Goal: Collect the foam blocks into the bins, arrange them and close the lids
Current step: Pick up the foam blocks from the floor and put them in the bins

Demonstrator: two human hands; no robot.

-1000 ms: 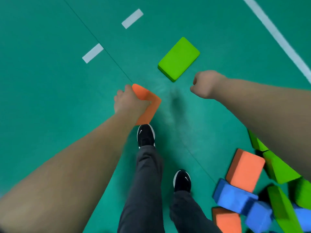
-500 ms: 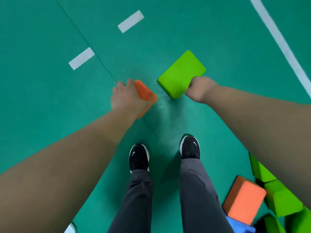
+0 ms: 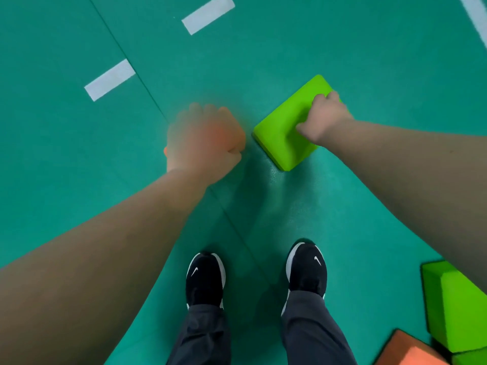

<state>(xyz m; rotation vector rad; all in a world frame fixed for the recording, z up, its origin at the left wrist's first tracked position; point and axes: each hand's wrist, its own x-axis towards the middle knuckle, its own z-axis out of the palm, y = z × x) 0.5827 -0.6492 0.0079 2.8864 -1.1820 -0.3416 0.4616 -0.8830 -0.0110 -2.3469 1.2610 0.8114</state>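
Since the left hand is wrapped round an orange block, the right hand pinches the green block solo, thumb against fingers.

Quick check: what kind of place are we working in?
Likely an indoor sports hall or gym: green court flooring with seams, white line markings, plus a green foam block.

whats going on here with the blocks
A person stands on a green floor, gathering foam blocks. The right hand grips a flat green block that lies on the floor. The left hand, blurred by motion, appears to hold an orange block, mostly hidden behind it. More blocks, green and orange, sit at the lower right. No bin is in view.
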